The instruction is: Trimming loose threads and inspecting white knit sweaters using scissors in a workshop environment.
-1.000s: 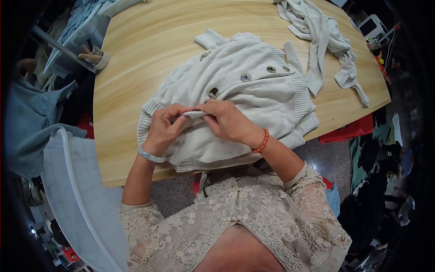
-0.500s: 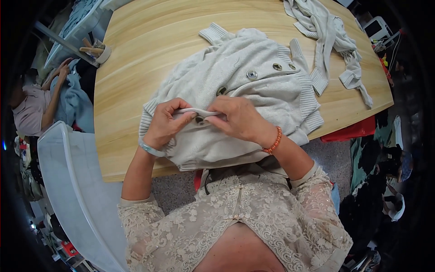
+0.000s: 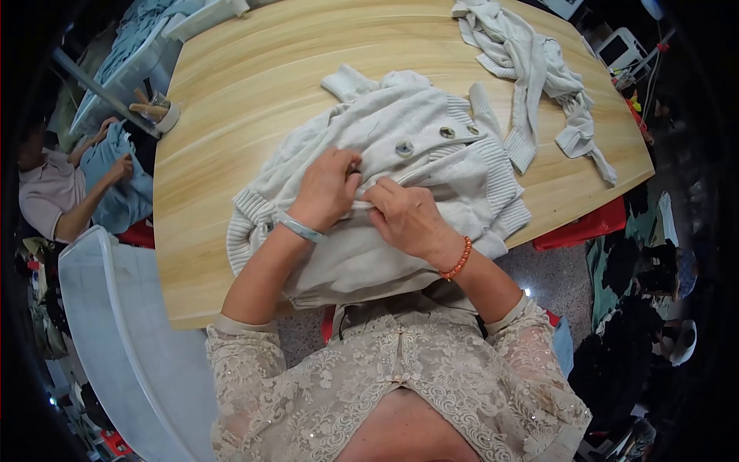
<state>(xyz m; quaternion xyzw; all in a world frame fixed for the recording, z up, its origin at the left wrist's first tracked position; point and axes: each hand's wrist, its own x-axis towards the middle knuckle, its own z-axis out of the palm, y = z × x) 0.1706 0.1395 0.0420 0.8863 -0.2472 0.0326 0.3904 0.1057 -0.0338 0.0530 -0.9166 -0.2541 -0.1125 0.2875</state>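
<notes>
A cream knitted cardigan (image 3: 431, 185) with ribbed cuffs and hem lies bunched on the table in front of me. Large dark-and-light buttons (image 3: 404, 148) run along its front edge toward the upper right. My left hand (image 3: 327, 185) is closed at the front edge, its thumb and fingertips pinching at a dark button partly covered by the fingers. Just to the right, my right hand (image 3: 408, 215) has its fingers bent round a fold of the same edge. Its fingertips nearly meet my left thumb, and the knit between them is partly hidden.
Another cream knitted garment (image 3: 531, 69) lies at the table's far right. A cup of tools (image 3: 165, 115) stands at the left edge of the wooden table (image 3: 208, 154). Beside it a person handles blue fabric (image 3: 119, 185). A translucent bin (image 3: 115, 331) is at my left.
My left hand has moved right and up to the button, turning over. My right hand has shifted slightly lower along the edge. The co-worker's hands have moved on the blue fabric.
</notes>
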